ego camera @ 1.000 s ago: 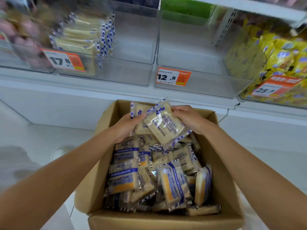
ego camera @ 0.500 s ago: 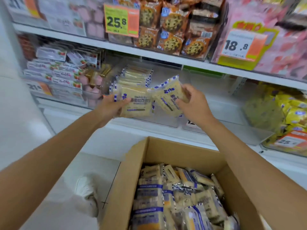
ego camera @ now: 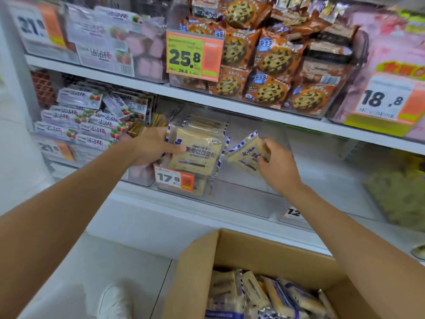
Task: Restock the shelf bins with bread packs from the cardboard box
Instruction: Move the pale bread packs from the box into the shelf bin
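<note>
Bread pack stands up, face toward me, fingers of my left hand curled round it | second pack leans, long side slanting up-right, pinched by my right hand

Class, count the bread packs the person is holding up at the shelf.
2. The left pack is gripped by the left hand above the 17.8 price tag; the right pack is in the right hand beside it. Another could hide behind either.
</note>
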